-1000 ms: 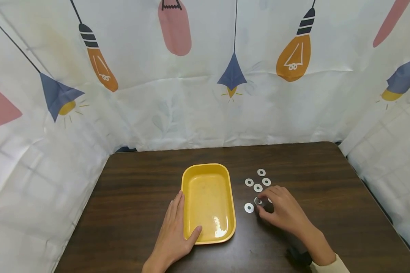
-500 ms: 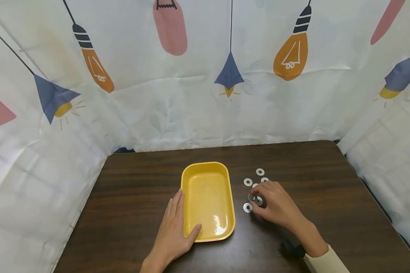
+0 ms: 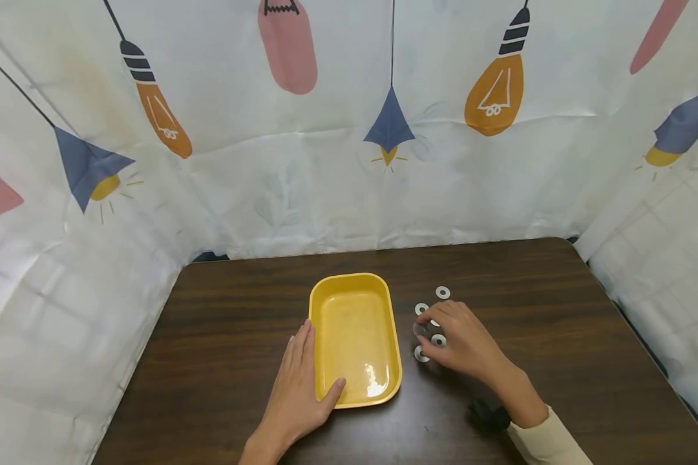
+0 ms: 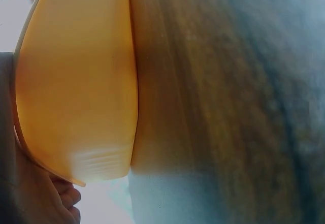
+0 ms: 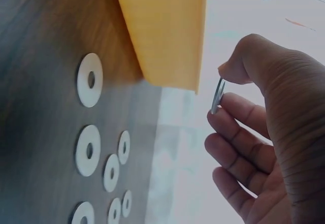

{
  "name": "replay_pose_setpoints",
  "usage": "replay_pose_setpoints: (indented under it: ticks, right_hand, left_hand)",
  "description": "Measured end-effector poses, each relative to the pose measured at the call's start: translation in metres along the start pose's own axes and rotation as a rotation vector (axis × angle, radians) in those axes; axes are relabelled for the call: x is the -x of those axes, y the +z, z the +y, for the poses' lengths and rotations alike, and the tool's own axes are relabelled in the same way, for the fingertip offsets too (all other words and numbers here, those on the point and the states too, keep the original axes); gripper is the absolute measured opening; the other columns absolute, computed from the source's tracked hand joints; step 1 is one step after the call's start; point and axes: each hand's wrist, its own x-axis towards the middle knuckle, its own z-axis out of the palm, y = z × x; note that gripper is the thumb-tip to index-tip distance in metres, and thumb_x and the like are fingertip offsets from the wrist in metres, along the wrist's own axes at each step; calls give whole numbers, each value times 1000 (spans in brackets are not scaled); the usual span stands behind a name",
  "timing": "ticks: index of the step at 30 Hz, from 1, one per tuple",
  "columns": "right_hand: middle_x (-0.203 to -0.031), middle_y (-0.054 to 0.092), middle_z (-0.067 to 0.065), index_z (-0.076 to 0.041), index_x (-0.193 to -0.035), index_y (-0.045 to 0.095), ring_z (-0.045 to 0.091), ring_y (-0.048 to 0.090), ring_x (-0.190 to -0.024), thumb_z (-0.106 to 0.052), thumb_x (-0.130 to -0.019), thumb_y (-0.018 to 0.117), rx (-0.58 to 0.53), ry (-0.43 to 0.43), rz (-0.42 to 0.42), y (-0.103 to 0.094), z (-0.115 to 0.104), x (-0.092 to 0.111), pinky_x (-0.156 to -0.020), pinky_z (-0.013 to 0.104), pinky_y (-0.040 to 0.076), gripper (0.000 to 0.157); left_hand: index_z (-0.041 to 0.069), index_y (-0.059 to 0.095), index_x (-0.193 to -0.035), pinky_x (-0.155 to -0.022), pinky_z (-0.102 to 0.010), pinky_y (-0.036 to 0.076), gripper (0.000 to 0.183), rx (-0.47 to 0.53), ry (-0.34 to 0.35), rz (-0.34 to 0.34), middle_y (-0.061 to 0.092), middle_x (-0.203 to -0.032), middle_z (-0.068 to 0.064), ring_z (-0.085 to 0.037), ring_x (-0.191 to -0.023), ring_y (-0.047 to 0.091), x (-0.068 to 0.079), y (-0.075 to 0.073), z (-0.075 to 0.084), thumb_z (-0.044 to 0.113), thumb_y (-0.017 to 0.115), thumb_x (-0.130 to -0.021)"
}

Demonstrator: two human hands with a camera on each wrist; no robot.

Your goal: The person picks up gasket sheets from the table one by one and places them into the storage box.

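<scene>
In the head view a yellow plastic tray (image 3: 355, 342) lies near the middle of the dark wooden table. My left hand (image 3: 295, 381) rests along its left side, fingers straight, with the thumb over the near left rim. To the tray's right, my right hand (image 3: 459, 339) pinches a thin metal washer (image 5: 218, 96) on edge between thumb and fingertips, raised over the table. Several flat washers lie beneath and around that hand, among them a near washer (image 3: 421, 354) and a far washer (image 3: 443, 292). Some are partly hidden by the fingers.
A white curtain (image 3: 326, 174) printed with lamps and bulbs hangs behind the table (image 3: 238, 310) and at both sides. On my right wrist is a black device (image 3: 488, 413) below a cream sleeve (image 3: 549, 439).
My right hand has moved left and slightly away from me with the pinched washer, toward the tray. My left hand keeps its place on the tray. The head view has shifted slightly.
</scene>
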Motion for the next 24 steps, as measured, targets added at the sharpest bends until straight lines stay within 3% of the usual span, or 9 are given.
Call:
replay_pose_setpoints:
  ticks: [5,13,24]
  right_hand:
    - [-95,75,-7,-17,-99,75,13,68,-91,-22,-78,89,-11,10,-16,0,-2,-7,-88,41,58,26]
    - [-100,75,-6,-18,-102,76,13,67,-98,-26,-83,86,-49,49,-139,2,-9,-28,-90,38,61,23]
    - [-101,76,-6,-18,-102,77,16,68,-100,-26,-86,84,-108,7,-163,14,-15,-51,-97,44,58,20]
  left_hand:
    - [-3,25,-165,-130,-14,-12,108,5,10,1,25,-175,-17,-35,-159,33,0,0,-1,50,77,-87]
    - [-2,25,-166,-129,-12,-13,108,25,-4,-10,24,-176,-16,-35,-159,32,-2,1,-2,50,77,-87]
    - [1,22,-167,-126,-10,-15,110,32,-41,-45,22,-177,-13,-34,-160,31,-3,-1,0,51,77,-86]
